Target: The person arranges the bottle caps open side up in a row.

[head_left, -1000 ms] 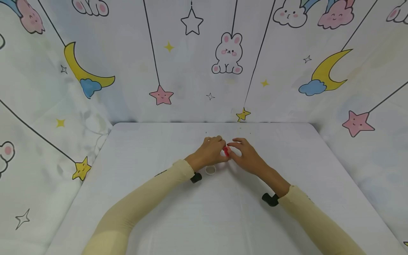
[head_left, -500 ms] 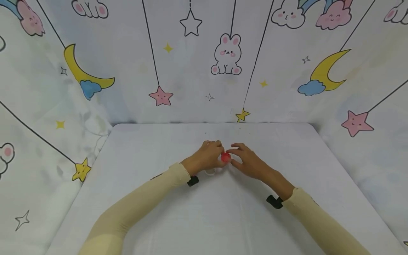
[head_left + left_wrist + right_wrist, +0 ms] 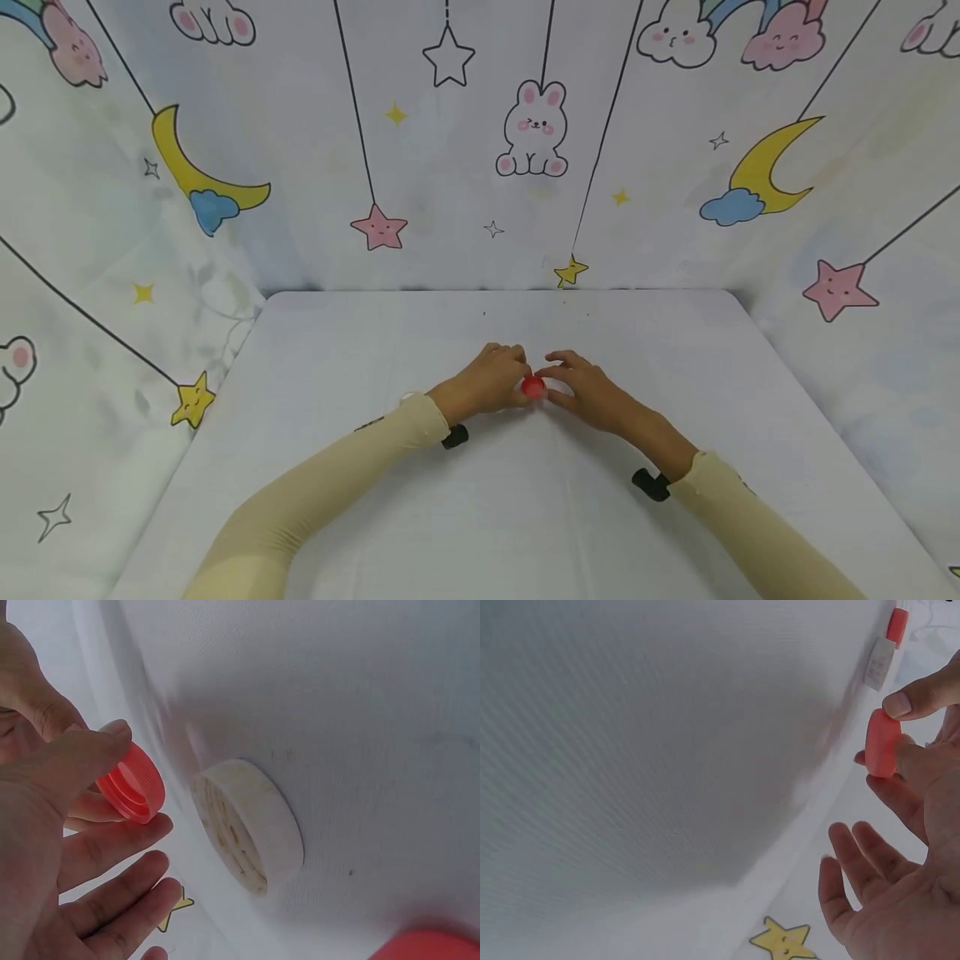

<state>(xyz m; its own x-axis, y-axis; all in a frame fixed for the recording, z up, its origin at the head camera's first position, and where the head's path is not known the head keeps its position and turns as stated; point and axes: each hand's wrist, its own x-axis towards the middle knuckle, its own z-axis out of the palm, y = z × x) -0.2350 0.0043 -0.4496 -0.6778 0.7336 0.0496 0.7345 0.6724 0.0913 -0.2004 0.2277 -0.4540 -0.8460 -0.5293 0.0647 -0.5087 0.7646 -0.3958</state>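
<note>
Between the two hands is a small red bottle cap (image 3: 533,387), its ridged hollow side showing in the left wrist view. My left hand (image 3: 487,383) pinches it, thumb on the upper rim and index finger at the lower rim. From the other side, my right hand (image 3: 596,396) holds the same cap (image 3: 883,742) with thumb and index finger; its remaining fingers are spread and loosely bent. Beyond the left fingertips, a white round cap (image 3: 262,825) stands on the table, brownish marks inside it. In the head view that white cap is hidden by the left hand.
Part of another red object (image 3: 431,946) shows at the lower right corner of the left wrist view. A white cloth covers the table (image 3: 480,517). A printed backdrop (image 3: 450,167) with stars, moons and bunnies rises behind and at both sides.
Both hands have come down and nearer with the red cap. The cap has turned from edge-on to face the head camera. The white cap has become covered by the left hand.
</note>
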